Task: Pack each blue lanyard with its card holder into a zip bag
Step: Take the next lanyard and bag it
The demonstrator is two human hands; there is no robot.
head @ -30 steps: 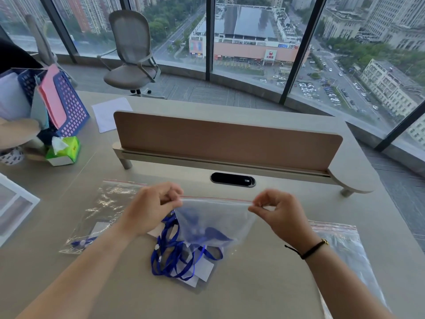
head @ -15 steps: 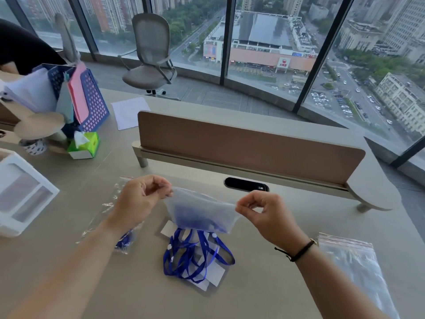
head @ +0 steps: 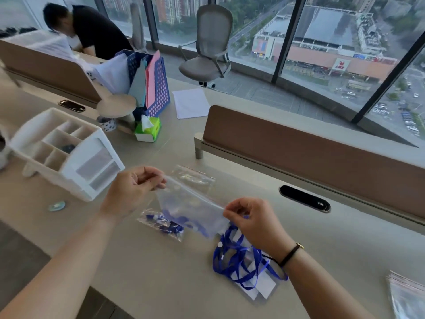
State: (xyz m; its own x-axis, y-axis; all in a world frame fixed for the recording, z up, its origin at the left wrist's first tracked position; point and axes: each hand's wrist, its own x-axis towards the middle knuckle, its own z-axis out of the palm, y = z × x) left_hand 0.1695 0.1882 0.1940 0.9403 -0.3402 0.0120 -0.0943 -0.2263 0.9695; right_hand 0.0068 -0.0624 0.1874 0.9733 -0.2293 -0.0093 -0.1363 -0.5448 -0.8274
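Note:
I hold a clear zip bag (head: 193, 210) above the desk, with a blue lanyard dimly visible inside it. My left hand (head: 135, 189) pinches its top left corner and my right hand (head: 250, 222) pinches the top right corner. Below the held bag lies another packed zip bag (head: 161, 223) with a blue lanyard in it. A loose heap of blue lanyards (head: 239, 261) with white card holders (head: 262, 284) lies on the desk under my right wrist.
A stack of unused zip bags (head: 407, 295) lies at the right edge. A white drawer organiser (head: 66, 153) stands at the left, a green tissue box (head: 148, 130) and blue file rack (head: 156, 88) behind it. A brown divider (head: 310, 153) runs across the desk. A person bends over the far desk.
My view has swung left and both hands moved left with the held bag, which now hangs over the packed bag. The loose lanyard heap now lies to the right, under my right wrist.

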